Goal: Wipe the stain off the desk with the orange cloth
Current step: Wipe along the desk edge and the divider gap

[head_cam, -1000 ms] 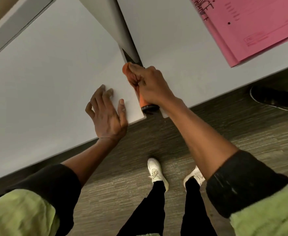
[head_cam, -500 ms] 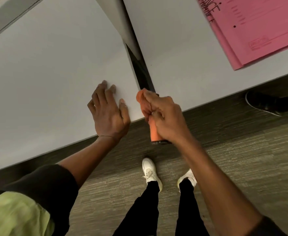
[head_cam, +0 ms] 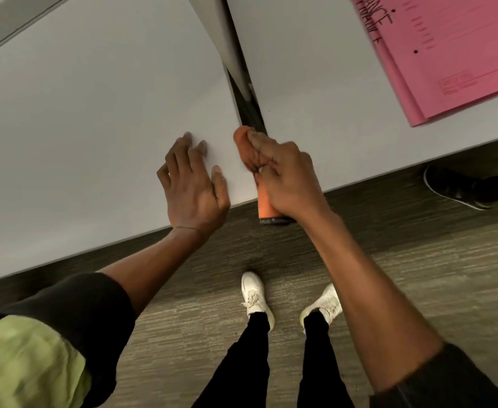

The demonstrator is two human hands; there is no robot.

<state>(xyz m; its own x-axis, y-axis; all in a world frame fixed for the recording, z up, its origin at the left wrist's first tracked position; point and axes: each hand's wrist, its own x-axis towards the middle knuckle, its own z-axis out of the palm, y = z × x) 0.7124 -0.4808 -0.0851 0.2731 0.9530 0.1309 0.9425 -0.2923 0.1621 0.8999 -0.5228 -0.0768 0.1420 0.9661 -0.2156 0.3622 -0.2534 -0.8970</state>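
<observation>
Fingers (head_cam: pixel 259 142) clutch orange cloth (head_cam: pixel 265 201) | white desk (head_cam: pixel 94 113) | grey carpet (head_cam: pixel 418 260)

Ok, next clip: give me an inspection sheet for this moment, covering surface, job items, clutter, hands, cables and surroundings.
Surface: two white desks side by side, with a dark gap between them; no stain visible.
Job's things: orange cloth, bunched, at the gap's front end, hanging past the desk edge.
Clutter: pink folders with handwriting on the right-hand desk.
Hands: left hand flat on the desk, holding nothing; right hand gripping the cloth.
Cables: nothing seen.
Surroundings: grey carpet, wearer's white shoes, a black shoe at right.
</observation>
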